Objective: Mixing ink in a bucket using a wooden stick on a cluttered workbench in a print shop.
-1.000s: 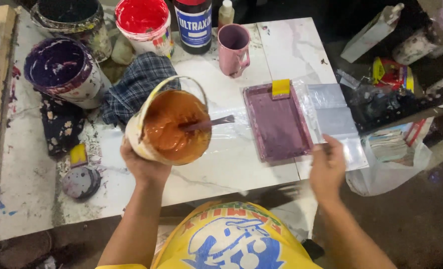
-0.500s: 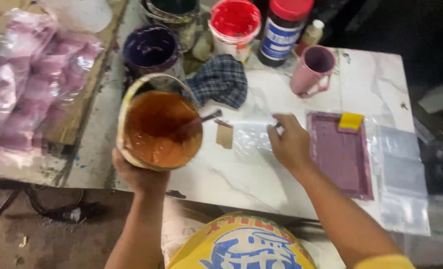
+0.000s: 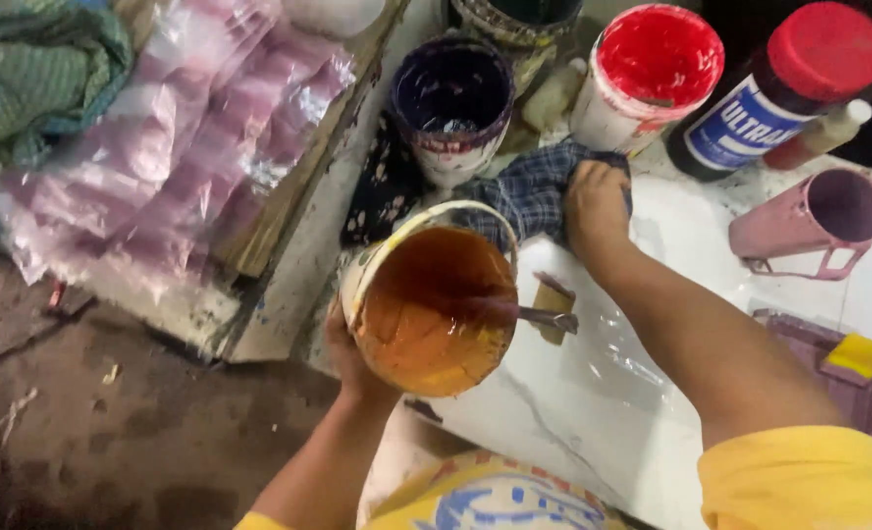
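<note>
**Orange paint tub held over a marble-topped bench**

A white, grey-veined marble tabletop [image 3: 652, 393] stands over a dusty, dark dirt floor [image 3: 112, 432]; crinkled pink-tinted plastic bags [image 3: 161, 167] lie on a wooden board to the side; the left hand [image 3: 349, 358] cups from below a round tub of glossy orange paint [image 3: 426, 304], tilted, at the table's near edge, a metal stirrer [image 3: 544, 317] resting inside; the right hand [image 3: 595, 204], fingers curled, presses down on a soft blue checked cloth [image 3: 529, 191]; behind sit a purple-stained tub [image 3: 452, 98], a red paint tub [image 3: 652, 69] and a pink mug [image 3: 819, 221].
</note>
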